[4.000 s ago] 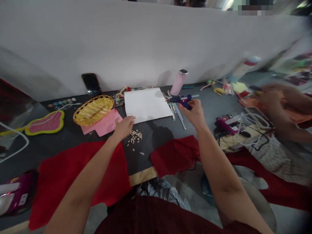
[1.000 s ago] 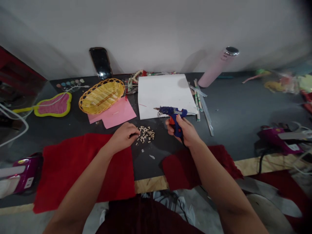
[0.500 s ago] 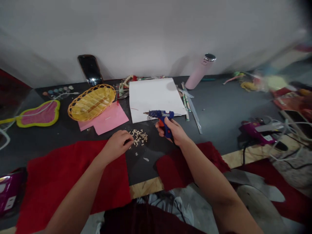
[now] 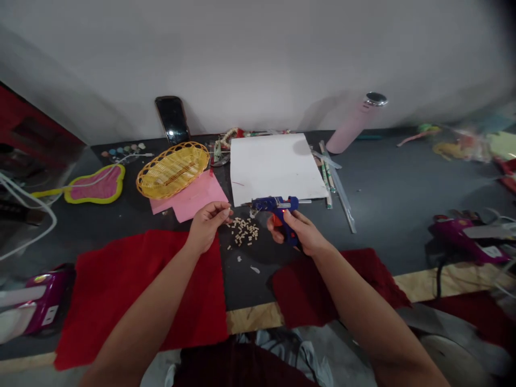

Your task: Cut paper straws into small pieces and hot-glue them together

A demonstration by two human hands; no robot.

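Observation:
My right hand is wrapped around the handle of a blue glue gun. Its nozzle points left, and a clear glue stick sticks out of its back end. A small red light glows on the gun's body. Just left of the nozzle, my left hand is closed in a pinch, with a small pale piece at the fingertips; its exact shape is too small to tell. Below the nozzle, many small beige pieces lie heaped on the dark table.
Beyond the gun lies a white board, with glue sticks beside it. A yellow basket overlaps pink paper. Red cloth lies at left, darker red cloth at right. A phone and a pink flask stand behind.
My left hand has risen from the heap of beige pieces to beside the nozzle, fingertips pinched. My right hand still grips the glue gun. The whole view has shifted left.

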